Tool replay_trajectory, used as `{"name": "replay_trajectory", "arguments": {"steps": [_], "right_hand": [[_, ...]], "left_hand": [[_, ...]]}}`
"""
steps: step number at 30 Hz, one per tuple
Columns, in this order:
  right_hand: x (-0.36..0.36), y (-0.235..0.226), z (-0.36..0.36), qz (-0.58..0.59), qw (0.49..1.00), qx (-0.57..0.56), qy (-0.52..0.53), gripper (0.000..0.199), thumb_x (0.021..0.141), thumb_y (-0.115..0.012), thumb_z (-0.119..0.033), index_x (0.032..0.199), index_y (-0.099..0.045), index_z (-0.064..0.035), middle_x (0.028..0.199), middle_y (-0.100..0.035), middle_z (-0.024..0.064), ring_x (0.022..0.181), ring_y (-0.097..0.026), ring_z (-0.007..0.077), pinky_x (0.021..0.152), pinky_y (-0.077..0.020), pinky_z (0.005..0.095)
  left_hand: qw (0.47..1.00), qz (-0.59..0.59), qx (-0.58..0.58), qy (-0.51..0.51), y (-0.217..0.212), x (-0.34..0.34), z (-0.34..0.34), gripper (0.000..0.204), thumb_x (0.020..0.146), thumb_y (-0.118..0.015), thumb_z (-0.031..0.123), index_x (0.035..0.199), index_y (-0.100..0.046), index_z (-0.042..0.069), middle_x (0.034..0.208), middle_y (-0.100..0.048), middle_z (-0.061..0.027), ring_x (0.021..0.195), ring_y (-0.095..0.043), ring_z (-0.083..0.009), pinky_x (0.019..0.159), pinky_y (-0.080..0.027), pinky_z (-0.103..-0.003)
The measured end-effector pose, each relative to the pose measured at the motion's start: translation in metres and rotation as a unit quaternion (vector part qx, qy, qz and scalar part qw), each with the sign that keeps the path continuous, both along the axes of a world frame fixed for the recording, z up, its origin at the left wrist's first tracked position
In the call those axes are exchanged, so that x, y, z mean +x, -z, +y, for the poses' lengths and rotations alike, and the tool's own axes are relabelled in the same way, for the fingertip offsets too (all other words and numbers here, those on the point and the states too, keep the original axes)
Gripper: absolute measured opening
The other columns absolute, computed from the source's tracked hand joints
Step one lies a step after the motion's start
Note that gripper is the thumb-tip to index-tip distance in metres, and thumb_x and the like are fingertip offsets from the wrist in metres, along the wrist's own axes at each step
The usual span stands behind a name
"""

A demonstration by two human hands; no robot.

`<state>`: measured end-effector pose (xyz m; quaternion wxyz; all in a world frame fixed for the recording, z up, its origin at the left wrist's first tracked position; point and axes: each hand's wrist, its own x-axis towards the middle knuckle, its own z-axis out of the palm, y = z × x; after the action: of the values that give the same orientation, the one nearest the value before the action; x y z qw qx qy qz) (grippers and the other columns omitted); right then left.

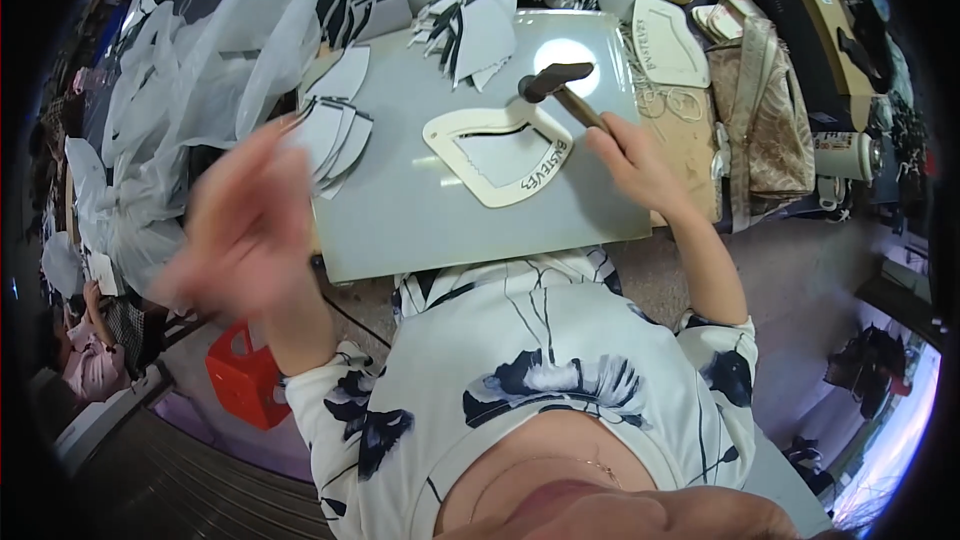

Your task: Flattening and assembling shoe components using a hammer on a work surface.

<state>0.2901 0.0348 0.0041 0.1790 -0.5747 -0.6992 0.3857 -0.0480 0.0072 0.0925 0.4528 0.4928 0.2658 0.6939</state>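
My right hand [632, 162] grips the wooden handle of a hammer [577, 100], its dark head raised over the right part of a grey board [400, 230]. Left of and below the hammer head, a cream curved template frame [488, 190] with dark lettering lies flat on the board. Inside its opening a pale grey surface with a dark upper edge shows. My left hand [245, 225] is lifted near the board's left edge, closer to the camera. Motion smears its fingers, so whether they hold anything is unclear.
Fanned white curved pieces [335, 140] lie at the board's left side, with more stacks [480, 30] along the back. A second cream template [668, 40] and a patterned bag [760, 130] stand right. Clear plastic bags [230, 60] fill the left; a red stool [240, 380] is below.
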Motion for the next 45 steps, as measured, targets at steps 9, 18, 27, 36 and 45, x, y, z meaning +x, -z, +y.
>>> {"name": "replay_trajectory", "arguments": {"steps": [9,18,27,36,45], "right_hand": [[-0.028,-0.026,0.004,-0.112,0.986,0.012,-0.124,0.026,0.099,-0.051,-0.027,0.089,-0.05,-0.0028,0.065,-0.053,0.0184,0.064,-0.055,0.0389,0.057,-0.0392,0.0449],[-0.058,-0.046,0.018,-0.198,0.954,0.128,-0.185,0.03,0.098,-0.052,-0.031,0.087,-0.05,-0.0039,0.06,-0.058,0.0136,0.057,-0.058,0.0373,0.053,-0.0434,0.0477],[-0.07,-0.048,0.019,-0.268,0.931,0.104,-0.225,0.027,0.094,-0.057,-0.029,0.087,-0.051,-0.0042,0.059,-0.057,0.0159,0.056,-0.058,0.0377,0.052,-0.0423,0.0489],[-0.041,-0.022,0.026,0.151,0.973,-0.176,0.011,0.034,0.1,-0.05,-0.03,0.08,-0.051,-0.0031,0.059,-0.058,0.0067,0.046,-0.056,0.0184,0.043,-0.0413,0.0324],[-0.042,0.011,0.017,0.243,0.937,-0.235,0.094,0.032,0.102,-0.046,-0.032,0.091,-0.048,-0.0023,0.069,-0.064,0.006,0.059,-0.066,0.0142,0.047,-0.0469,0.0239]], "left_hand": [[0.829,0.558,0.021,-0.036,0.108,0.031,0.012,0.024,0.08,-0.07,0.01,0.103,-0.069,0.005,0.1,-0.063,-0.0072,0.092,-0.061,-0.024,0.075,-0.047,-0.034],[0.744,0.647,0.133,-0.1,0.124,0.034,0.006,0.029,0.073,-0.075,0.02,0.097,-0.066,0.006,0.104,-0.063,-0.005,0.101,-0.059,-0.0228,0.081,-0.045,-0.036],[0.773,0.62,0.091,-0.101,0.124,0.032,0.005,0.027,0.071,-0.079,0.02,0.088,-0.064,0.005,0.103,-0.067,-0.0078,0.096,-0.062,-0.0268,0.082,-0.047,-0.038],[0.819,0.562,0.101,-0.06,0.116,0.03,0.014,0.031,0.069,-0.079,0.018,0.092,-0.062,0.007,0.1,-0.066,-0.0062,0.092,-0.062,-0.025,0.079,-0.05,-0.037],[0.768,0.637,-0.004,0.063,0.065,0.045,0.037,0.021,0.081,-0.07,0.007,0.1,-0.063,0.003,0.097,-0.063,-0.0107,0.088,-0.063,-0.0281,0.079,-0.052,-0.034]]}}
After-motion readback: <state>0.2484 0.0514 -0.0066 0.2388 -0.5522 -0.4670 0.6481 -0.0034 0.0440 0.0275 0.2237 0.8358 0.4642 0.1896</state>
